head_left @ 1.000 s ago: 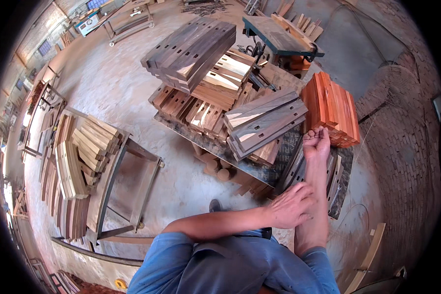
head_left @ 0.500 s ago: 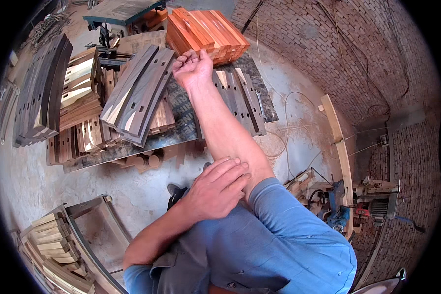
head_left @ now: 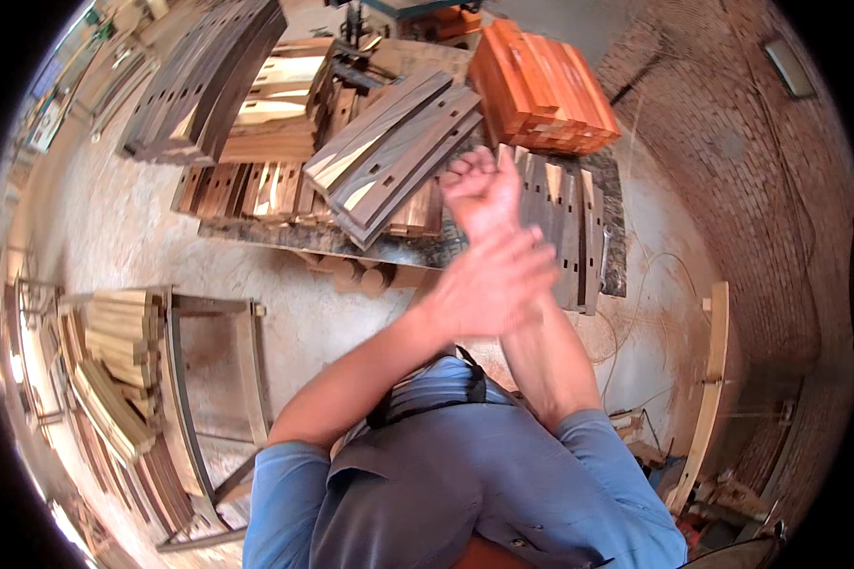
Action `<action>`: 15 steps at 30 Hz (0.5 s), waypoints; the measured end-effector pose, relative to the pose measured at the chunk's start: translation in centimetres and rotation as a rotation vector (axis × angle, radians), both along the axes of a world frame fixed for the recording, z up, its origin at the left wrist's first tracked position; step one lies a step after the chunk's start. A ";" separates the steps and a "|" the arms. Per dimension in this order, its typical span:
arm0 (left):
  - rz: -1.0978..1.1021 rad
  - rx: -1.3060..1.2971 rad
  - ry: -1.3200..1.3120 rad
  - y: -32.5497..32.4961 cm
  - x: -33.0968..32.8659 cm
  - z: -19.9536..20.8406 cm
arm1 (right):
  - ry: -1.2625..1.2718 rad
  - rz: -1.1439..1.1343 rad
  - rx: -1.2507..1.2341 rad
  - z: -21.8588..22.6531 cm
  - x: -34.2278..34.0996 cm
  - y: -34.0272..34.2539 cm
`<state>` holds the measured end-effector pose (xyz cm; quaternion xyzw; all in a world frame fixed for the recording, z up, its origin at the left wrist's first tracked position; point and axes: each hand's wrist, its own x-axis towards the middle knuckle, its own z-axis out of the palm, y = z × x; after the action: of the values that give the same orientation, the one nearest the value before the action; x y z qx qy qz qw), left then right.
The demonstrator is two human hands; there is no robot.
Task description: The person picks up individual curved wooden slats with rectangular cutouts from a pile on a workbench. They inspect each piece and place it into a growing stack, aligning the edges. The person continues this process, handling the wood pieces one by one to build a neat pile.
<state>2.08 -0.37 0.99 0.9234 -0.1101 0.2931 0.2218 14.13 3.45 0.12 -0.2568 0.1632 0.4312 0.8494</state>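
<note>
My left hand (head_left: 491, 283) lies across my right forearm near the wrist, its fingers stretched out and slightly smeared by motion. Palm up, my right hand (head_left: 480, 190) is held out over the near side of a low worktable (head_left: 413, 248), its fingers loosely curled with nothing in them. Left of it, dark slotted wooden boards (head_left: 399, 152) lie slantwise on a stack. More slotted boards (head_left: 565, 228) stand side by side to its right. Beyond the hand is a stack of orange-red wooden pieces (head_left: 541, 90).
At the far left of the worktable rises a tall stack of dark slotted boards (head_left: 204, 81), next to paler wood pieces (head_left: 280, 100). A metal frame rack (head_left: 185, 379) with wooden strips (head_left: 114, 379) stands at lower left. A long wooden beam (head_left: 707, 398) is upright at right, near a brick wall (head_left: 731, 161).
My left hand has slid from near the right elbow toward the wrist. My right arm has drawn in closer, and the view has shifted so the table sits farther right and higher.
</note>
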 end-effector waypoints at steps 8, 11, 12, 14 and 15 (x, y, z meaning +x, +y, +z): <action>0.679 -0.215 0.137 4.1 -2.8 -4.0 | -0.400 0.145 -0.092 -6.6 7.4 -14.0; 0.717 -0.306 0.149 2.2 -4.5 -6.0 | -0.550 0.089 -0.489 -6.9 8.0 -18.0; 0.739 -0.325 0.134 1.8 -4.9 -6.7 | -0.590 0.111 -0.497 -7.4 8.5 -19.5; 0.797 -0.353 0.115 1.8 -5.3 -6.8 | -0.671 0.153 -0.513 -9.1 9.4 -22.3; 0.844 -0.329 0.080 2.2 -5.4 -6.3 | -0.685 0.164 -0.541 -9.5 9.4 -23.0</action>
<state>-3.33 1.87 -5.30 0.8506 0.3328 0.3354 0.2306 23.52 -19.58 -9.36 -0.6098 -0.0416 0.3290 0.7198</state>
